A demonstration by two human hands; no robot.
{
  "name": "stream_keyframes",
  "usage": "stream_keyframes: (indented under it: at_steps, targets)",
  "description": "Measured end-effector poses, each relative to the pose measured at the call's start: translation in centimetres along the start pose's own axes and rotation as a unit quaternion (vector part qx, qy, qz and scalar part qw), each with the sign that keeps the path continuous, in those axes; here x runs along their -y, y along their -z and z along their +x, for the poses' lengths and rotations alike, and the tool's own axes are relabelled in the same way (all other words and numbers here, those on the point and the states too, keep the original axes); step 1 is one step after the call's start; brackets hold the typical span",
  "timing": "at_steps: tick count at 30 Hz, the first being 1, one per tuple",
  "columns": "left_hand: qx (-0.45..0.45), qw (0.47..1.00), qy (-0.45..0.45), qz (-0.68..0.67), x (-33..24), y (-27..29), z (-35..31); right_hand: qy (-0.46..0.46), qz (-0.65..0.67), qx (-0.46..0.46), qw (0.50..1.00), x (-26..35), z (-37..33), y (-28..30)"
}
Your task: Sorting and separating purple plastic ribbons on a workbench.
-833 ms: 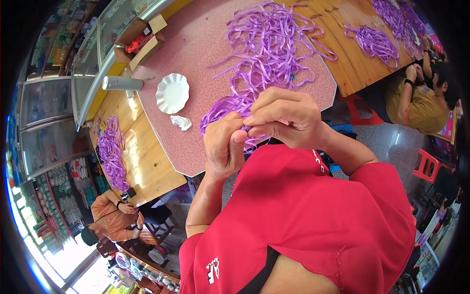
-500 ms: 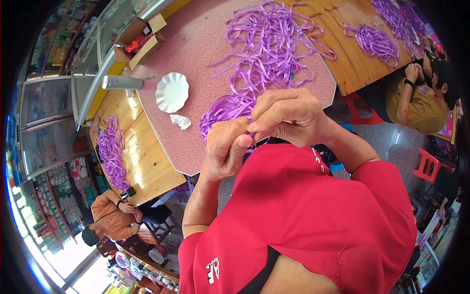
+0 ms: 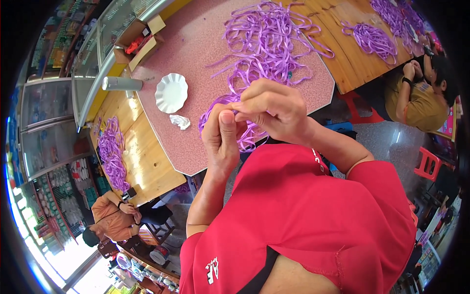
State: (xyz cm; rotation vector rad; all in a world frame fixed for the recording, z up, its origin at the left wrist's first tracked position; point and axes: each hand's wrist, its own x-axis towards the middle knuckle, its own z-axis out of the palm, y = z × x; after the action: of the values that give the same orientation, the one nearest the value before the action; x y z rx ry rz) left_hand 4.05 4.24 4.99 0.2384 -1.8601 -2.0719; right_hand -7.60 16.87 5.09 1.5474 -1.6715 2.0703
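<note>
Both hands meet at the fingertips over the near edge of the pink table (image 3: 166, 142). My left hand (image 3: 220, 134) is closed, its thumb pointing up along the bent fingers. Against it pinches my right hand (image 3: 276, 110), fingers curled and the tips touching the left fingers. Whatever lies between the fingertips is too small or hidden to make out. Just behind and below the hands are loops of purple ribbon (image 3: 248, 139), partly covered by them. A larger tangled heap of purple ribbon (image 3: 262, 36) spreads over the table beyond.
Left of the ribbon are a white scalloped plate (image 3: 171, 93), a crumpled white tissue (image 3: 180, 122), a grey cylinder (image 3: 122, 83) and an open cardboard box (image 3: 142, 41). More purple ribbon (image 3: 111, 154) lies on the left wooden table. Two people sit at the sides, left and right.
Both hands have moved slightly away from me, the right one also leftward. My left thumb has turned upward, and more ribbon shows beneath the hands.
</note>
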Motion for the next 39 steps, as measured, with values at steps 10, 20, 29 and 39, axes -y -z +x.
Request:
stream_keyframes:
  at_steps: [10, 20, 29, 39]
  targets:
    - [0.034, 0.991, -0.106, 0.074, -0.5, -0.3, 0.5, -0.060, 0.056, 0.021, 0.996, 1.4, 0.3, 0.7]
    - [0.027, 0.942, -0.242, 0.230, -0.1, 0.4, 0.9, -0.078, 0.049, 0.061, 0.994, 2.3, 0.2, 1.5]
    - [-0.065, 0.912, -0.329, 0.237, -0.1, -1.7, 0.4, -0.001, -0.015, 0.046, 0.999, 3.3, 0.3, 0.9]
    - [-0.037, 0.962, -0.176, 0.207, -0.3, -1.3, -0.7, 0.045, -0.027, 0.061, 0.997, 2.4, 0.9, 1.1]
